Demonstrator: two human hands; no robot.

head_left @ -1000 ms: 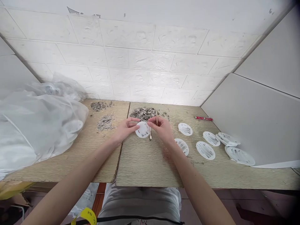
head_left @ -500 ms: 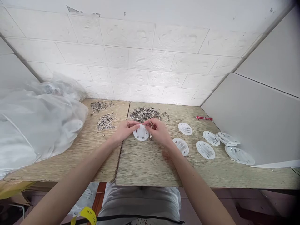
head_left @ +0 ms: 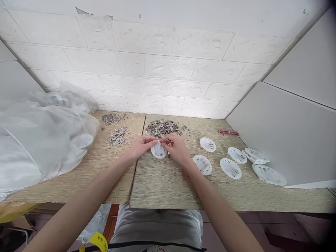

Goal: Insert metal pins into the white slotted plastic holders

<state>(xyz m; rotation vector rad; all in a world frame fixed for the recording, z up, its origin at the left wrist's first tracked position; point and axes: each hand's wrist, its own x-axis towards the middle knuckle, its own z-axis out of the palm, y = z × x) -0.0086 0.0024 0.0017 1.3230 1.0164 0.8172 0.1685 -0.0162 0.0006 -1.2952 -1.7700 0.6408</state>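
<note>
A white round plastic piece with moulded channels and small metal parts lies under my fingertips at the middle of the table. My left hand pinches its upper left edge. My right hand is closed at its upper right edge, gripping a thin light-coloured tool whose kind I cannot make out. A small shiny metal item shows just below the right fingers, partly hidden. Directly behind my hands is a heap of small metal clips.
Two more piles of small metal parts, a darker one and a lighter one, lie at left. A large plastic bag stands beside them. Several similar white discs lie at right, near a red battery-like pair and a grey panel.
The white round piece has shifted slightly to the right. My right fingers have moved a little inward over its upper edge, and the thin tool now lies flatter.
</note>
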